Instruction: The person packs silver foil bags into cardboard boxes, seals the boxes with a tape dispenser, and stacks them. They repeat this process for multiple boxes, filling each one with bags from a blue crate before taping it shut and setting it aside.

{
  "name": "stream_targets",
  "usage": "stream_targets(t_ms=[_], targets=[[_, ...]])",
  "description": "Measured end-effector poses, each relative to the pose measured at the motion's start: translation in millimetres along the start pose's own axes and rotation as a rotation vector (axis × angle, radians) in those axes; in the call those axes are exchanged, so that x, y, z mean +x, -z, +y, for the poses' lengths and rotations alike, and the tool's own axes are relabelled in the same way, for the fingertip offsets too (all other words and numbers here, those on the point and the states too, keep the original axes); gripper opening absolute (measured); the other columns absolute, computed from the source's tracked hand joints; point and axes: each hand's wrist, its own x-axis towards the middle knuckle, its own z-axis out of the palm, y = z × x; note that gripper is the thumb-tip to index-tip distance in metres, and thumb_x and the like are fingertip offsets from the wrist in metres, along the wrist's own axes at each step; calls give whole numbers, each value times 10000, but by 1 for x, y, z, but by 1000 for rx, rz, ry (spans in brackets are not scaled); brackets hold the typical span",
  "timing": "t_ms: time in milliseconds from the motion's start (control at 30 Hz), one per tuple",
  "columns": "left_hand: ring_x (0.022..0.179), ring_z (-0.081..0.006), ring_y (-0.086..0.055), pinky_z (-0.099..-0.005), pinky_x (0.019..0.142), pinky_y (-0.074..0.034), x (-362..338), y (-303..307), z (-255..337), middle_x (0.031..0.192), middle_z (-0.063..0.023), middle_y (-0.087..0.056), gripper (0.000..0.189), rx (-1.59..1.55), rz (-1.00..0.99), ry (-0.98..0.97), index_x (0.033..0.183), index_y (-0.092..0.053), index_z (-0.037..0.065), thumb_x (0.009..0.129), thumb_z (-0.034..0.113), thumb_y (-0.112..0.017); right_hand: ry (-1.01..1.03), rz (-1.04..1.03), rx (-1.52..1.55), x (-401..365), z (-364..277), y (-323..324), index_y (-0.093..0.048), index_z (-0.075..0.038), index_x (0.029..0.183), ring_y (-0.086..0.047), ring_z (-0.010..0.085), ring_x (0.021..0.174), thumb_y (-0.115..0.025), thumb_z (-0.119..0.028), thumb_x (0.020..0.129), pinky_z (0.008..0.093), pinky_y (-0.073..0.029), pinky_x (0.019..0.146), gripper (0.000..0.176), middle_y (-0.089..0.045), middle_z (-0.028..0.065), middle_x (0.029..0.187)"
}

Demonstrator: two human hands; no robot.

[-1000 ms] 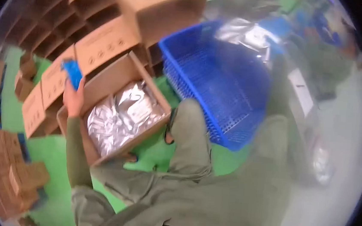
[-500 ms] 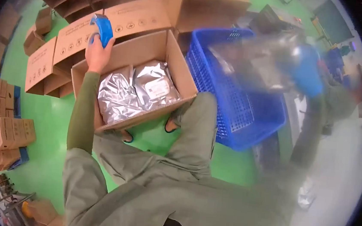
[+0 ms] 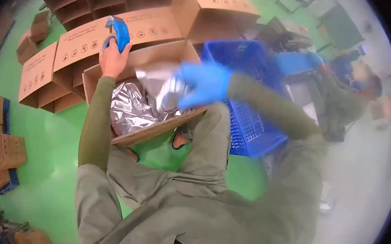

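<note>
Green floor (image 3: 57,156) | left fingers (image 3: 127,49) gripping blue tool (image 3: 121,32) | right fingers (image 3: 188,76) gripping silver pouch (image 3: 159,84)

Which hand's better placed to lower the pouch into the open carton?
Likely the right hand: it holds the silver pouch over the open carton; the left hand grips a blue tool.

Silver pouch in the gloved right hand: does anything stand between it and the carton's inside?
Nothing visible blocks the open carton: the blurred pouch in the right hand is over it. Silver packaging lies inside, below. The left hand, holding a blue tool, is near the far left edge, clear of the pouch.
</note>
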Motion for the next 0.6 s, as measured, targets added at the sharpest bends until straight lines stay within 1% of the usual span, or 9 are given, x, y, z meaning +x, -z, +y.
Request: stream_targets(t_ms=[33, 100, 200, 267, 367, 400, 433, 467, 600], targets=[[855, -410, -617, -474, 773, -457, 1, -2, -1, 834, -222, -657, 507, -20, 19, -3, 1044, -518, 9, 841, 466, -599, -135, -275, -187, -6, 35, -45, -567, -44, 1182, -588, 341, 954, -547, -406, 896, 398, -473, 864, 462, -585, 182, 1065], [871, -405, -617, -476, 791, -454, 1, -5, -6, 872, -233, -653, 510, 60, -2, -22, 1066, -520, 9, 835, 455, -606, -230, -254, 29, -15, 40, -70, -621, -58, 1118, -613, 373, 889, -523, -516, 874, 428, -469, 843, 528, -625, 237, 980], [892, -408, -613, -497, 793, -459, 0, -2, -3, 971, -221, -641, 503, 91, -17, 5, 1110, -547, 26, 840, 448, -597, -297, -28, -100, -28, 41, -63, -556, -16, 1195, -532, 355, 1011, -519, -440, 902, 421, -420, 901, 518, -567, 213, 1073], [902, -416, -612, -497, 785, -463, 1, -3, 2, 1009, -222, -638, 560, 16, -64, 23, 1184, -525, 28, 844, 468, -592, -207, 423, -354, -43, 53, -74, -514, -28, 1228, -425, 403, 1158, -590, -464, 838, 467, -360, 971, 590, -467, 243, 1219], [919, -413, -606, -469, 792, -466, 1, -5, 2, 1025, -217, -636, 564, 49, -40, 3, 1197, -505, -3, 874, 456, -566, -611, 635, -417, -42, 59, -85, -394, 44, 1305, -390, 421, 1182, -641, -438, 733, 452, -359, 969, 787, -421, 249, 1265], [919, -413, -606, -469, 792, -466, 3, -9, -1, 1025, -217, -636, 564, 26, -27, -3, 1197, -505, -3, 874, 456, -566, -826, 476, -135, -40, 66, -85, -350, 48, 1337, -445, 412, 1149, -645, -445, 733, 457, -379, 947, 834, -437, 268, 1275], [944, -407, -598, -464, 802, -463, 3, -11, -9, 1053, -219, -625, 562, 40, -12, -14, 1201, -501, -8, 881, 451, -559, -816, 442, -25, -38, 102, -115, -448, 61, 1279, -539, 399, 1061, -635, -460, 745, 462, -409, 910, 769, -527, 293, 1197], [969, -400, -590, -459, 812, -459, 0, -11, -10, 1081, -222, -614, 561, 53, -5, -40, 1206, -496, -13, 888, 445, -552, -839, 283, 386, -32, 129, -124, -596, 72, 1098, -616, 397, 930, -606, -466, 769, 453, -457, 828, 631, -622, 298, 1021], [1039, -394, -556, -449, 857, -441, 1, 3, -1, 1189, -234, -555, 569, 76, -84, 26, 1208, -491, -34, 893, 435, -551, -688, 217, 155, -29, 117, -120, -677, 27, 883, -642, 409, 768, -576, -462, 774, 445, -499, 680, 511, -658, 252, 841]])
